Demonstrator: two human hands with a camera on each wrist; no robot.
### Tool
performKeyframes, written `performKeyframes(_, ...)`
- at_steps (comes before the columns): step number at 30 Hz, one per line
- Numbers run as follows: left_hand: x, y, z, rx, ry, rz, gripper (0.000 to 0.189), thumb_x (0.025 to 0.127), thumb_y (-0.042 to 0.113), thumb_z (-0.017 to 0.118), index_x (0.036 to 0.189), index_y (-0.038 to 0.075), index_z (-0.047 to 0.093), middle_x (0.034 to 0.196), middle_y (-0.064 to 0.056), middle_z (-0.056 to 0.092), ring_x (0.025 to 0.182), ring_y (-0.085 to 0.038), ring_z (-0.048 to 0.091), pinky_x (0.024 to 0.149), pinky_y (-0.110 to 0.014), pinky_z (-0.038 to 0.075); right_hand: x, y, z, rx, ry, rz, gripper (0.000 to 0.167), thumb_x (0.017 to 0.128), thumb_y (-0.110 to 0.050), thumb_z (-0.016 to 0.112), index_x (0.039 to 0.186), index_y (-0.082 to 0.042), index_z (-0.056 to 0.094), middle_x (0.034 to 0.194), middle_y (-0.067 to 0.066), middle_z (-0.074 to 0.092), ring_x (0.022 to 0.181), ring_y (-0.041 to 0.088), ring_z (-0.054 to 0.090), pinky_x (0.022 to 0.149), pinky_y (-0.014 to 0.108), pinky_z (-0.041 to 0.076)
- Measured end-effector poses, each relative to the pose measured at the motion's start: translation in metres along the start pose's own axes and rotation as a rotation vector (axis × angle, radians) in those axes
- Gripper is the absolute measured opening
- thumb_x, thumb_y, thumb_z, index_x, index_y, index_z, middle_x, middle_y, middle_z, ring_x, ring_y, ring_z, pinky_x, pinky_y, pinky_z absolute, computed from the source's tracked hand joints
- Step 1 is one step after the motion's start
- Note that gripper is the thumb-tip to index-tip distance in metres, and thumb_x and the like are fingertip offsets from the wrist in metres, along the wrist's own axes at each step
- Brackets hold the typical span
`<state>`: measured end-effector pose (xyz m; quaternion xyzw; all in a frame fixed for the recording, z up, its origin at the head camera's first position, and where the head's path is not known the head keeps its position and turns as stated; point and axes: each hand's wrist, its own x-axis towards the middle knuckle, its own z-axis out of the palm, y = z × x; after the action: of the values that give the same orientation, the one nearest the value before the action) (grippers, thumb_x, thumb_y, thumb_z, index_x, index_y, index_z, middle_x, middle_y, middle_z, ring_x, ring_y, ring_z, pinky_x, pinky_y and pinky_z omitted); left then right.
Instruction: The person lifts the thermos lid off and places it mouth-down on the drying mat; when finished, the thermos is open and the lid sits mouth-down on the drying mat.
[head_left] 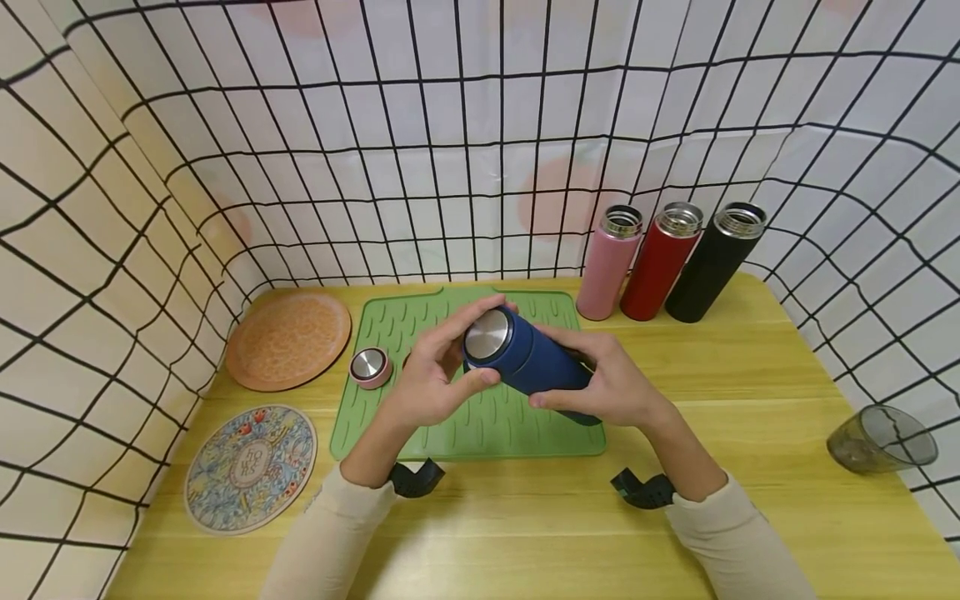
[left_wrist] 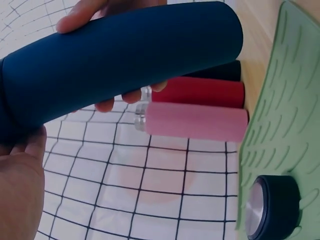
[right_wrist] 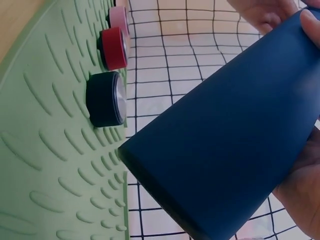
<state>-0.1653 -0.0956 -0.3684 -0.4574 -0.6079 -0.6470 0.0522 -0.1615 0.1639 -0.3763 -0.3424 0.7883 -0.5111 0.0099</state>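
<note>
A blue thermos bottle point(head_left: 547, 367) with a steel-topped lid point(head_left: 489, 333) is held tilted above a green drying mat point(head_left: 465, 442). My left hand point(head_left: 427, 379) grips it round the lid end, thumb and fingers on opposite sides. Farther down, my right hand point(head_left: 618, 375) holds the body. The lid sits on the bottle; whether it is tight I cannot tell. On the mat lie a pink bottle cap point(head_left: 371, 367), a red cap point(right_wrist: 114, 48) and a black cap point(right_wrist: 106, 99); in the head view the left hand and bottle mostly hide the last two.
Lidless pink point(head_left: 609, 267), red point(head_left: 660, 267) and black point(head_left: 712, 267) bottles stand at the back right. An orange round mat point(head_left: 288, 342) and a patterned round mat point(head_left: 251, 471) lie left. A dark glass point(head_left: 881, 440) sits far right. Grid-patterned cloth walls surround the table.
</note>
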Motion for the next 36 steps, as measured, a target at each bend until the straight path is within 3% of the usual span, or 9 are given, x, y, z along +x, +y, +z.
performKeyframes(10, -0.003, -0.003, 0.004, 0.000, 0.032, -0.020, 0.081, 0.098, 0.040, 0.069, 0.154, -0.007, 0.036, 0.150, -0.031, 0.047, 0.137, -0.023, 0.054, 0.108, -0.034, 0.053, -0.001, 0.002, 0.001, -0.044, 0.027, 0.024, 0.077, 0.078, -0.014, 0.090, 0.148, -0.018, 0.058, 0.131, 0.004, 0.070, 0.108, 0.019, 0.068, 0.091, 0.036, 0.060)
performKeyframes(15, -0.003, -0.005, 0.006, 0.013, 0.079, -0.018, 0.080, 0.098, 0.041, 0.069, 0.156, -0.005, 0.036, 0.149, -0.033, 0.048, 0.135, -0.025, 0.056, 0.109, -0.033, 0.052, -0.001, 0.000, 0.003, -0.061, 0.050, 0.053, 0.077, 0.079, -0.017, 0.090, 0.148, -0.020, 0.057, 0.131, 0.004, 0.070, 0.108, 0.022, 0.067, 0.088, 0.037, 0.060)
performKeyframes(20, -0.004, -0.011, 0.014, 0.041, 0.200, -0.080, 0.081, 0.097, 0.045, 0.069, 0.158, 0.002, 0.038, 0.152, -0.026, 0.048, 0.136, -0.023, 0.055, 0.109, -0.029, 0.051, 0.001, 0.000, 0.006, -0.137, 0.119, 0.091, 0.077, 0.081, -0.025, 0.090, 0.149, -0.024, 0.056, 0.132, 0.004, 0.069, 0.105, 0.022, 0.064, 0.082, 0.036, 0.059)
performKeyframes(24, -0.005, -0.013, 0.022, 0.047, 0.334, -0.159, 0.083, 0.094, 0.049, 0.071, 0.157, 0.006, 0.040, 0.153, -0.018, 0.049, 0.137, -0.023, 0.055, 0.108, -0.026, 0.051, 0.004, 0.004, 0.012, -0.204, 0.202, 0.048, 0.077, 0.079, -0.029, 0.092, 0.148, -0.027, 0.058, 0.127, 0.002, 0.072, 0.100, 0.019, 0.067, 0.078, 0.034, 0.060)
performKeyframes(29, -0.004, -0.011, 0.031, 0.107, 0.461, -0.247, 0.081, 0.093, 0.053, 0.071, 0.156, 0.011, 0.044, 0.151, -0.012, 0.053, 0.131, -0.021, 0.058, 0.094, -0.016, 0.053, 0.007, 0.008, 0.018, -0.245, 0.266, -0.002, 0.077, 0.078, -0.029, 0.093, 0.147, -0.028, 0.058, 0.126, 0.003, 0.072, 0.101, 0.019, 0.069, 0.078, 0.037, 0.061)
performKeyframes(33, -0.003, -0.010, 0.030, 0.055, 0.442, -0.261, 0.079, 0.092, 0.050, 0.074, 0.157, 0.014, 0.044, 0.154, -0.011, 0.050, 0.135, -0.019, 0.055, 0.100, -0.018, 0.051, 0.005, 0.007, 0.014, -0.238, 0.258, 0.031, 0.077, 0.078, -0.029, 0.093, 0.146, -0.030, 0.058, 0.129, 0.001, 0.071, 0.105, 0.021, 0.067, 0.082, 0.039, 0.061)
performKeyframes(36, -0.003, -0.009, 0.021, -0.033, 0.339, -0.192, 0.081, 0.093, 0.042, 0.077, 0.158, 0.010, 0.041, 0.158, -0.016, 0.045, 0.144, -0.022, 0.048, 0.111, -0.024, 0.047, 0.003, 0.004, 0.007, -0.203, 0.232, 0.051, 0.077, 0.076, -0.026, 0.094, 0.145, -0.031, 0.060, 0.131, -0.001, 0.069, 0.110, 0.020, 0.064, 0.085, 0.039, 0.059)
